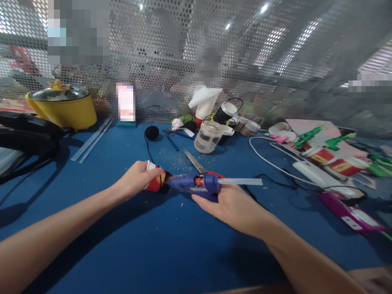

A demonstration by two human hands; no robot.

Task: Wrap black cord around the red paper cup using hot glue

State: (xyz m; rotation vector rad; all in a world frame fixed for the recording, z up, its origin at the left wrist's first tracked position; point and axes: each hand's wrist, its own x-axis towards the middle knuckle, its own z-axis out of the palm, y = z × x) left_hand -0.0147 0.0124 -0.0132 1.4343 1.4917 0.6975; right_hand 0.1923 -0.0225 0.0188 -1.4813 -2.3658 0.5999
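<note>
My left hand (139, 179) is closed around a red and white paper cup (153, 185) lying on its side, its far end dark with black yarn. A black strand runs from the cup up to a ball of black yarn (152, 132) on the table. In my right hand (234, 204) is a blue hot glue gun (188, 183), with a clear glue stick jutting from its rear. The gun's nozzle is at the cup's dark end; whether they touch is hard to see. Open scissors (196, 161) with red handles lie just behind the gun, partly hidden by it.
Behind are a clear plastic jar (208, 138), pliers (180, 133) and stacked paper cups (206, 108). A lit phone (126, 104) stands near a yellow pot (64, 108) and glue sticks (93, 139). Right are cables, a purple power strip (349, 212) and red-banded cups (346, 166). A mesh panel rises behind.
</note>
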